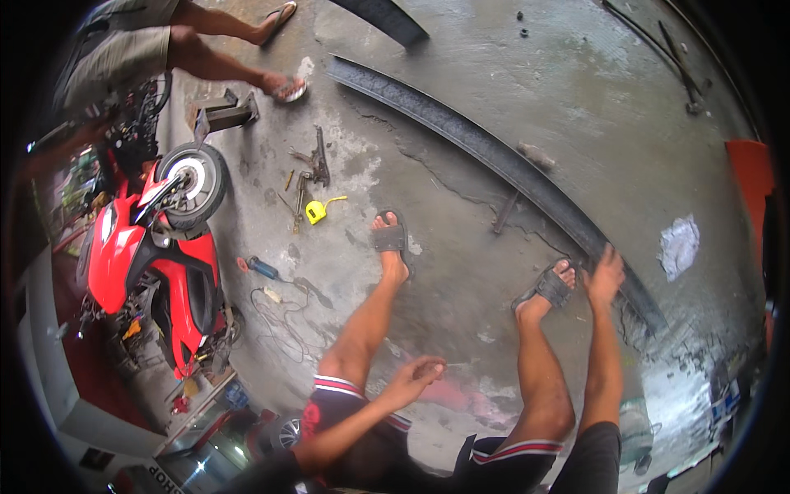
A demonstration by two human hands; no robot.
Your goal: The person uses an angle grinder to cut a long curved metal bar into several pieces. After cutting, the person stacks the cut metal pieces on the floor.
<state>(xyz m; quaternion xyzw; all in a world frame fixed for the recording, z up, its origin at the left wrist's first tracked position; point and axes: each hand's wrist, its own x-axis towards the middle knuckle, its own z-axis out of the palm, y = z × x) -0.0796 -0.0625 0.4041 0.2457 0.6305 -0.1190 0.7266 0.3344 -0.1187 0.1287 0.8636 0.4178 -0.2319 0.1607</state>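
Observation:
My left hand [415, 375] is above my left thigh, its fingers pinched on a small thin item [446, 365], too small to make out. My right hand [603, 276] grips the long dark steel channel [461, 136] near its right end, beside my right sandalled foot [550, 286]. The channel lies diagonally on the concrete, with a short metal piece [506, 212] jutting beneath it. Left of my feet lie a yellow tape measure [316, 212], metal tools [321, 160] and a blue angle grinder [262, 268] with a loose cord.
A red motorcycle [111, 267] stands at the left. A co-worker's legs [210, 62] are at the upper left, beside a steel bracket [230, 117]. A second channel [383, 18], rods [671, 53], a white cloth [679, 247] and an orange panel [745, 185] lie farther out.

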